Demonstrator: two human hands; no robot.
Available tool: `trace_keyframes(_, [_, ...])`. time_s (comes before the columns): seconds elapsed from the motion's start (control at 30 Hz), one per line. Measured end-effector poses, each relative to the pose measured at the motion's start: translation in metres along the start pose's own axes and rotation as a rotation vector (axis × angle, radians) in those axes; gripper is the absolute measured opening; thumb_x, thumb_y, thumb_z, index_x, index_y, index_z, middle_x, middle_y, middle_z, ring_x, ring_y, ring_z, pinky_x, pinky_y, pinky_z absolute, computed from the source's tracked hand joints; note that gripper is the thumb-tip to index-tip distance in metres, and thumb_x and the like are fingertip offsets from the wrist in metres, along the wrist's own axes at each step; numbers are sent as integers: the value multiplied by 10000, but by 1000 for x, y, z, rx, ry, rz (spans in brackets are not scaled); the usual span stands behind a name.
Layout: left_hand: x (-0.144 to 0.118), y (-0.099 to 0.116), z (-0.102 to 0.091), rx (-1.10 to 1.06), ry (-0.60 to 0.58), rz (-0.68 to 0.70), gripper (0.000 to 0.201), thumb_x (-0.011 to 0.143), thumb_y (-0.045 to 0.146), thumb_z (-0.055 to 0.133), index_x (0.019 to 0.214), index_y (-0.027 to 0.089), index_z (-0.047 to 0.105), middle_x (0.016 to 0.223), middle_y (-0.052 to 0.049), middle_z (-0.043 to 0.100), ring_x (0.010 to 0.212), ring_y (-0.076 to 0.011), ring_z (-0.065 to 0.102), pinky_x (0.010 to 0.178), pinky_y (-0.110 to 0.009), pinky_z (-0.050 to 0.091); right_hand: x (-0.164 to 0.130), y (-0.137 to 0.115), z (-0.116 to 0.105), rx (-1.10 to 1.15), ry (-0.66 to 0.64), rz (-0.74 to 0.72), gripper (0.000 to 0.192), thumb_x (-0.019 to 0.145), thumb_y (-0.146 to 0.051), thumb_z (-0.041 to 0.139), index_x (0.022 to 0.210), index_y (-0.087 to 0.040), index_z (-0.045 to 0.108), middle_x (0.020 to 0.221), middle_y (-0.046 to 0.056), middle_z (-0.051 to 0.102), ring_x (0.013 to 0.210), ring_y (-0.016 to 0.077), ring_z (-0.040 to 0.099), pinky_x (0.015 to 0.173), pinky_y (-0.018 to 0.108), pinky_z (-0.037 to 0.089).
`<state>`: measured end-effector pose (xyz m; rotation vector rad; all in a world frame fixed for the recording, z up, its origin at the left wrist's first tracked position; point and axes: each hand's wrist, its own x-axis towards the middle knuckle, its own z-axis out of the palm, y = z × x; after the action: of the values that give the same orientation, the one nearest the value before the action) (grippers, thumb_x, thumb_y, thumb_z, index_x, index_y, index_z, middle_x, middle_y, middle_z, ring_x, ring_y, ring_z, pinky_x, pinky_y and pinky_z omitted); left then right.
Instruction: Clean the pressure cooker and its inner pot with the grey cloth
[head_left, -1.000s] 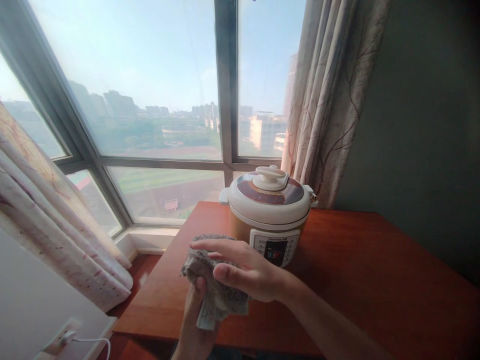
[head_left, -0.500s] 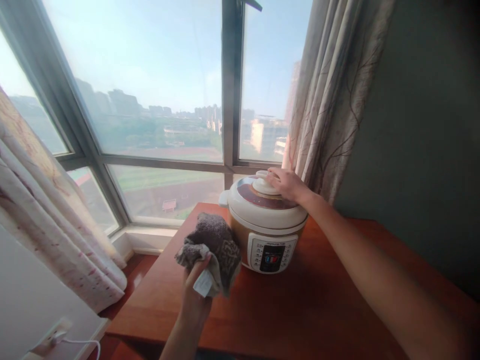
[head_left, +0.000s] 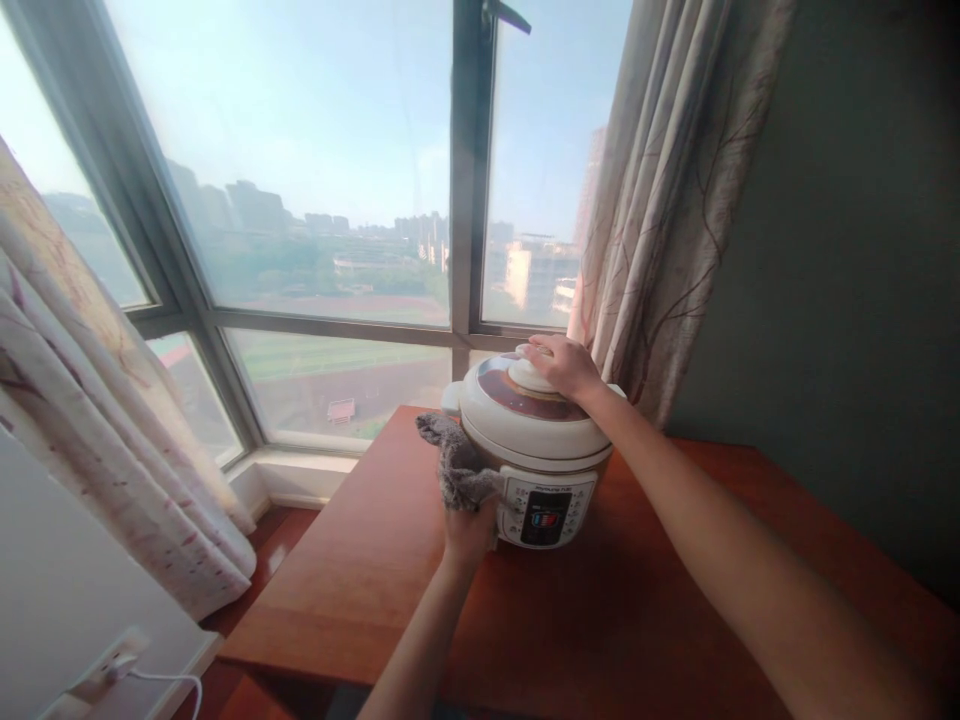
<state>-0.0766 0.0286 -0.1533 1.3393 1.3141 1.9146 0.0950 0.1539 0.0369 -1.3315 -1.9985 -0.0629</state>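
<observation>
Since half a second ago, the crumpled grey terry cloth (head_left: 459, 465) has been carried forward and is now pressed against the left flank of the round cream electric pressure cooker (head_left: 534, 450). That cloth is bunched in the closed left hand (head_left: 471, 528); the right hand (head_left: 561, 366) is laid over the lid knob (head_left: 529, 374), fingers curled, steadying it. Wiping of the body appears under way; a sweep round the wall would seem called for next. Upright on the reddish wooden counter (head_left: 637, 620), the cooker's control panel (head_left: 546, 508) is faced toward the camera.

Bright window (head_left: 315, 170) backlight, wide-angle edge distortion
</observation>
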Motion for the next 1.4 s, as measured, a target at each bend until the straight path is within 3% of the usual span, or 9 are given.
trace_keyframes(0.13, [22, -6, 1, -197, 87, -278, 504, 765, 516, 690, 1143, 183, 669, 1215, -116, 683, 1217, -333, 587, 1062, -462, 446, -2, 0, 0, -7, 7, 8, 461, 958, -513, 513, 1244, -204, 700, 1255, 100, 707, 1193, 249, 626, 1024, 340, 447])
trace_keyframes(0.3, [56, 1, -9, -198, 56, -310, 396, 726, 491, 710, 990, 196, 713, 956, -63, 738, 1003, -282, 669, 899, -385, 529, -3, -1, 1, -37, 20, 6, 414, 956, -501, 521, 1197, -231, 722, 1218, 93, 718, 1161, 250, 638, 1016, 345, 455])
trace_keyframes(0.4, [57, 4, -11, -169, 49, -302, 384, 723, 489, 707, 966, 191, 723, 923, -64, 742, 976, -289, 675, 864, -380, 533, -3, -1, 2, -46, 37, -5, 393, 959, -493, 514, 1154, -235, 737, 1198, 92, 726, 1156, 255, 641, 1022, 350, 452])
trace_keyframes(0.5, [34, 6, -5, -169, 67, -254, 376, 756, 491, 693, 990, 200, 730, 1040, -78, 747, 1089, -318, 654, 939, -404, 509, -3, -1, 3, -41, 45, -4, 402, 958, -490, 513, 1163, -225, 735, 1195, 99, 728, 1157, 260, 643, 1025, 352, 452])
trace_keyframes(0.67, [-33, 19, 11, -104, 58, -117, 530, 815, 524, 671, 1244, 214, 651, 1242, -125, 687, 1393, -333, 459, 1176, -477, 323, -4, 0, 4, -25, 51, 8, 419, 962, -485, 507, 1196, -217, 726, 1208, 101, 726, 1168, 259, 641, 1027, 351, 451])
trace_keyframes(0.83, [-64, 25, 15, 57, -102, 94, 729, 814, 477, 690, 1463, 215, 486, 1563, -168, 405, 1532, -358, 191, 1239, -512, 163, -4, 0, 4, -35, 41, 12, 429, 966, -492, 501, 1209, -214, 718, 1212, 103, 723, 1169, 255, 641, 1021, 347, 456])
trace_keyframes(0.97, [-36, 33, 16, 211, -80, 340, 792, 797, 422, 711, 1509, 213, 433, 1648, -151, 251, 1550, -383, 61, 1234, -564, 99, -4, -1, 3, -44, 44, 18, 434, 966, -486, 506, 1215, -198, 713, 1206, 119, 721, 1161, 264, 646, 1017, 352, 461])
trace_keyframes(1.2, [31, 78, 28, 400, -30, 546, 698, 829, 375, 654, 1477, 184, 480, 1630, -142, 319, 1527, -391, 178, 1211, -583, 161, -5, -4, 2, -66, 35, 29, 478, 962, -478, 522, 1321, -184, 636, 1282, 129, 685, 1193, 273, 633, 1032, 365, 461])
trace_keyframes(1.4, [68, 108, 43, 585, 4, 479, 589, 845, 318, 629, 1420, 214, 552, 1522, -117, 498, 1460, -365, 348, 1187, -553, 274, -4, -5, 1, -95, 24, 74, 520, 962, -484, 513, 1385, -184, 558, 1320, 139, 663, 1215, 298, 623, 1034, 405, 463])
